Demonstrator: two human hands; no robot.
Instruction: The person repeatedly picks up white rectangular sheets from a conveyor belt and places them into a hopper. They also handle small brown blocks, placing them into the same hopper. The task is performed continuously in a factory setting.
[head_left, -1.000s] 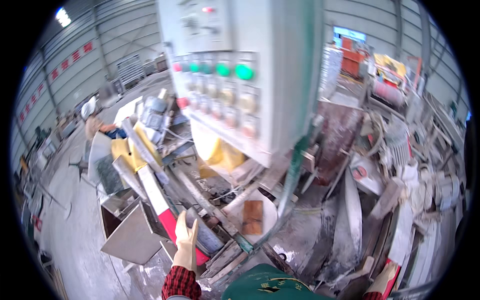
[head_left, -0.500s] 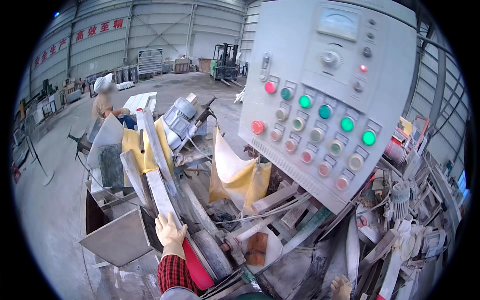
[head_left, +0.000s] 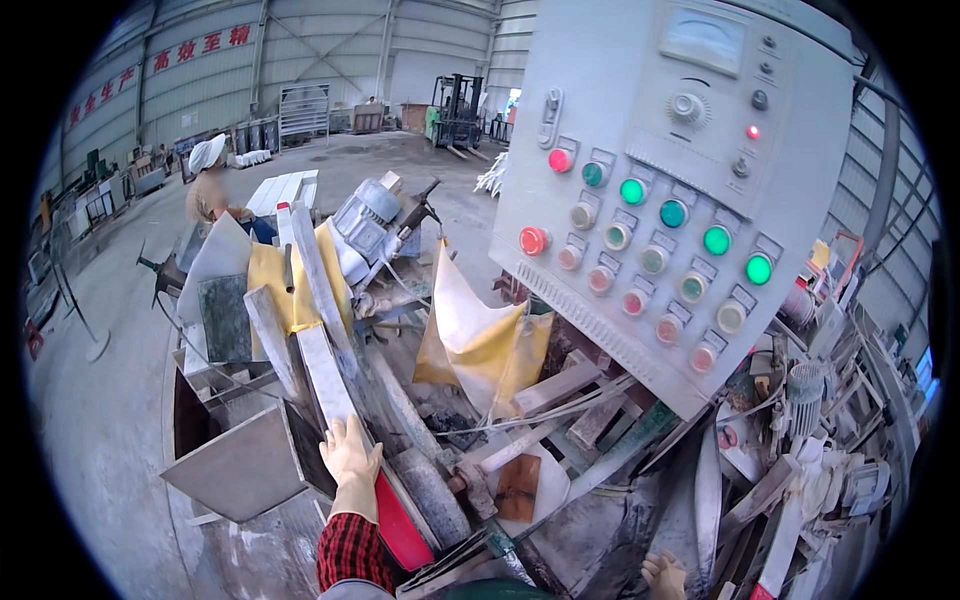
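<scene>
Left hand [head_left: 350, 462], in a pale glove with a red plaid cuff, lies flat on the lower end of a long pale slab [head_left: 325, 375]; fingers extended, released, grasping nothing. The slab leans upward among other stone strips in a bin [head_left: 235, 465], beside a red piece [head_left: 400, 520]. Right hand [head_left: 665, 575], also gloved, shows only partly at the lower edge, near grey debris; its grip cannot be told. A control panel [head_left: 670, 190] with red and green buttons stands right of the slab. A yellow sack [head_left: 480, 340] sits below the panel. A motor [head_left: 365, 225] lies behind the strips. Another person [head_left: 208, 185] works further back on the floor.
</scene>
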